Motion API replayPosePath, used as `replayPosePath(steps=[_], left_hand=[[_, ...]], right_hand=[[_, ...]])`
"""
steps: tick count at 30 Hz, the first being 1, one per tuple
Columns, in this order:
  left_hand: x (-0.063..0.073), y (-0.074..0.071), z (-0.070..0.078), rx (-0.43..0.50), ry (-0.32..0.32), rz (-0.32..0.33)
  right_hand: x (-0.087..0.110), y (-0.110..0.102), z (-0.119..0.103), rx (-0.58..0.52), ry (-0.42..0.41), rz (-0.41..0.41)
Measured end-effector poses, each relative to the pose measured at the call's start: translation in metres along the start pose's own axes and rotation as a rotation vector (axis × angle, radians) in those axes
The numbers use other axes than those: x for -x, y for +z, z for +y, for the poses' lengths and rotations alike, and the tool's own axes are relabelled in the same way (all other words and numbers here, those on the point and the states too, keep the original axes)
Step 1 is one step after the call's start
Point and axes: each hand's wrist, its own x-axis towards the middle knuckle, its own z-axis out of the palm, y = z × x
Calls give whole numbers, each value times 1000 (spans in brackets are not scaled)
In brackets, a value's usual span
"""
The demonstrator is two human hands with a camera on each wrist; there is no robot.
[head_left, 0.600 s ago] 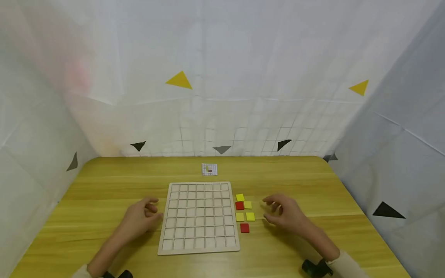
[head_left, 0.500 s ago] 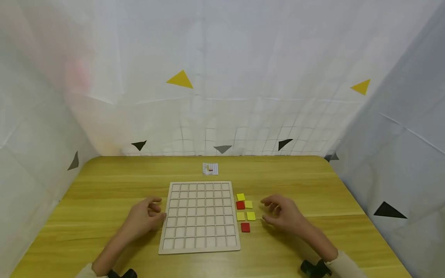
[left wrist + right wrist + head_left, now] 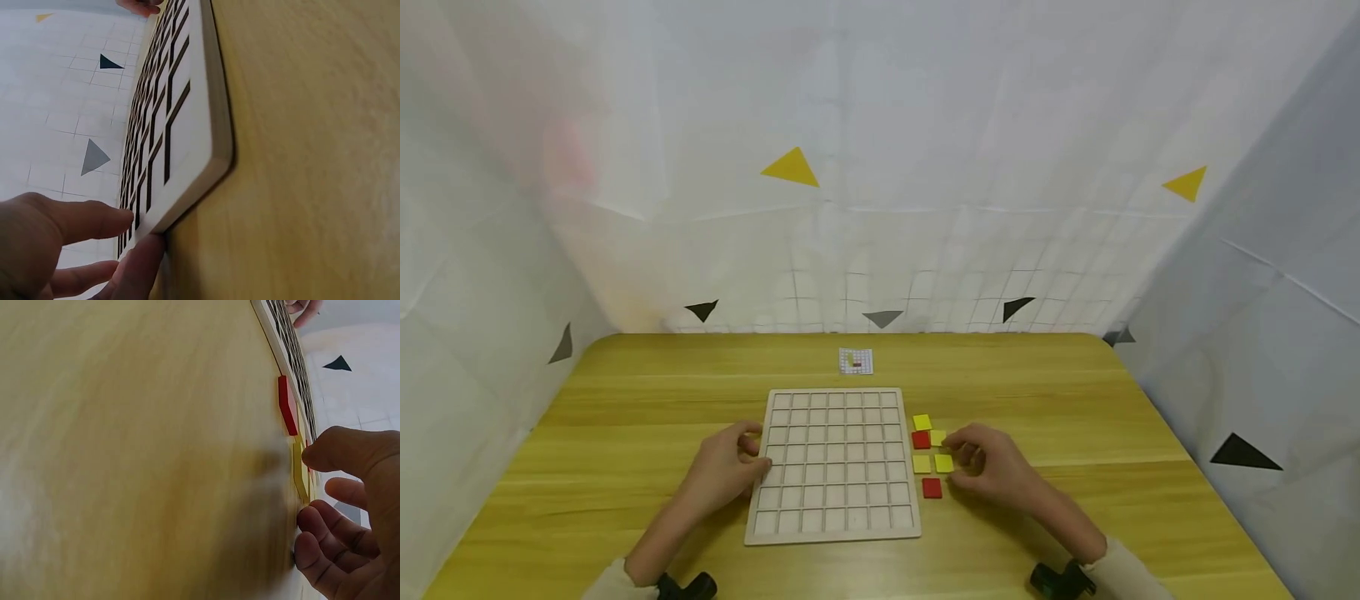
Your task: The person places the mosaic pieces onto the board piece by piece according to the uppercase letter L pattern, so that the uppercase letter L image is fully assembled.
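Hands [image 3: 724, 467] [image 3: 996, 469] flank board [image 3: 835, 473] and tiles [image 3: 932, 488].

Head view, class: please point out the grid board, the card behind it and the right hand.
Grid board [image 3: 836, 455]: head view, on its middle cell.
Card [image 3: 856, 362]: head view, on its middle.
Right hand [image 3: 995, 467]: head view, mid-hand.

We enter one lab-like booth: white sheets [image 3: 925, 108] at back and both sides, bearing yellow triangles [image 3: 792, 167], black triangles [image 3: 1245, 452] and a faint grid [image 3: 820, 297]; one wood-grain counter [image 3: 1037, 379], set within; black wrist devices [image 3: 1062, 580]. Kind of surrounding building: we cannot tell.
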Motion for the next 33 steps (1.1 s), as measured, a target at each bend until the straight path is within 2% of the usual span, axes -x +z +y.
replayPosePath(steps=[7,15,23,33], left_hand=[[2,1,2,3,-15,4],[3,2,3,55,-50,-18],[1,4,6,65,-51,-12],[3,3,6,66,-59,-6]], right_hand=[[-4,6,1,18,-6,-12],[-7,10,1,33,-12,-32],[-9,9,-2,47,31,-51],[-9,6,-2,63,1,-45]])
